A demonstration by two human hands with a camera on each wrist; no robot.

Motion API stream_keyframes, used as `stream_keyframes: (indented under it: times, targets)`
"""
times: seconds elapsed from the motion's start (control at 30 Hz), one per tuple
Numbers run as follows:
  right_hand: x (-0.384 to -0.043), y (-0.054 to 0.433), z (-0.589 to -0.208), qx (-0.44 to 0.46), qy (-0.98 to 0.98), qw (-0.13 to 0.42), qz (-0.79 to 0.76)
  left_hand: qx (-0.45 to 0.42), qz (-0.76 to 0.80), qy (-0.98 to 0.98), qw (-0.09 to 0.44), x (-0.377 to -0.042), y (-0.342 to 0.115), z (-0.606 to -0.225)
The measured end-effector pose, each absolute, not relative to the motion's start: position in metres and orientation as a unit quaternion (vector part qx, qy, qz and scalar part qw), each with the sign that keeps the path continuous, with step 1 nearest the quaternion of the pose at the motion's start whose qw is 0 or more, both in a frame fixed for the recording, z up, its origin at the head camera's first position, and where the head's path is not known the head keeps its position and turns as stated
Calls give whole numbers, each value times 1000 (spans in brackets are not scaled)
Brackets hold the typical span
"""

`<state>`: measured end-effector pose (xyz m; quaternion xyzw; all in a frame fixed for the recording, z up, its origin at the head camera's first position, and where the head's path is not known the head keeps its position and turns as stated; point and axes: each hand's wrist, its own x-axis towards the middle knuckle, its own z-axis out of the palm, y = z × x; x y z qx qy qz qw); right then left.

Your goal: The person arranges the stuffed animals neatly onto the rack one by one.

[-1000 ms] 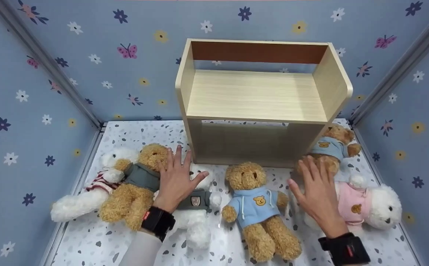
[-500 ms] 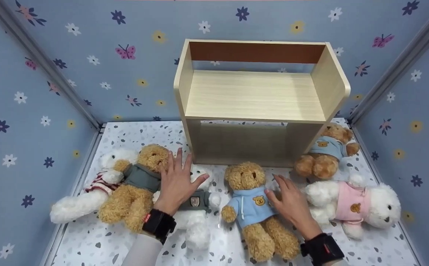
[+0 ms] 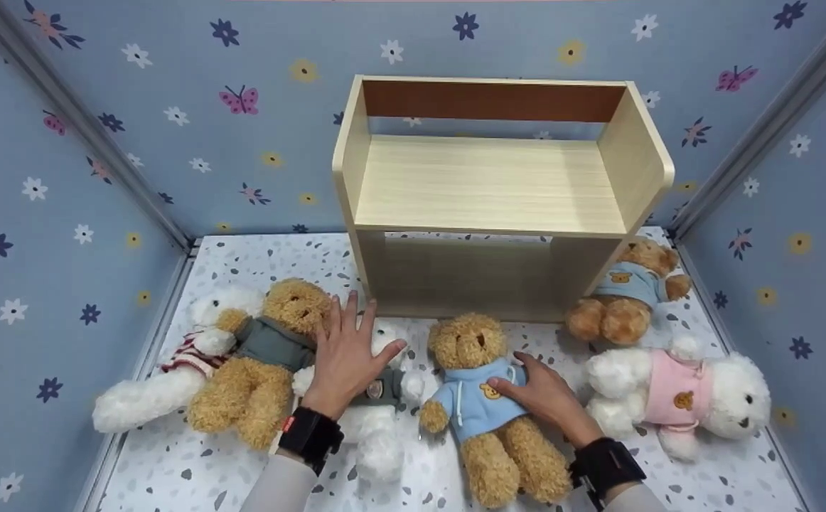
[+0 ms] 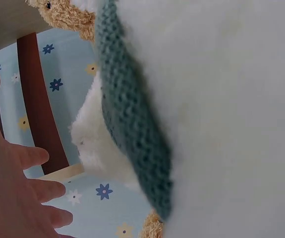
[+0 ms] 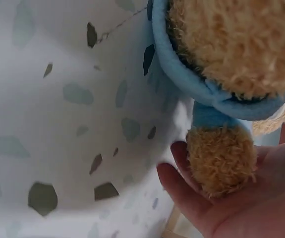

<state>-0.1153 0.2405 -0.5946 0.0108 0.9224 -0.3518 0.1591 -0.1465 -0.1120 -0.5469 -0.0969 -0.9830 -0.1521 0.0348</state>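
Note:
A curly brown teddy bear in a light blue hoodie lies face up on the speckled floor. My right hand grips its side, thumb over the hoodie front. In the right wrist view, fingers curve under the bear's paw. My left hand, fingers spread, is over a white bear in a dark grey-green sweater and hides part of it. The left wrist view has that bear's white fur close up; whether the hand touches it I cannot tell.
A wooden two-level shelf stands at the back wall. Left lie a brown bear in a green sweater and a white toy in stripes. Right are a small brown bear in blue and a white bear in pink.
My right hand has moved left from beside the pink-clad bear to the blue-hoodie bear and taken hold of its side; that bear has shifted slightly left. The left hand has barely moved.

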Motion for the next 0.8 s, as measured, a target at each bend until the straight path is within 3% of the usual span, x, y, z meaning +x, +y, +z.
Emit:
stream_keyframes:
  times: [0.33,0.63,0.8]
  targets:
    - [-122,242,-596,41,887,237,-395,-130,-168,-976,53,-141,-102,-555]
    - [-119,237,-592,1,851,222,-475,-169,-230,-958,29,-137,-84,-554]
    - [-122,239,-583,-20,850,180,-495,-195,-327,-925,5,-134,-71,-553]
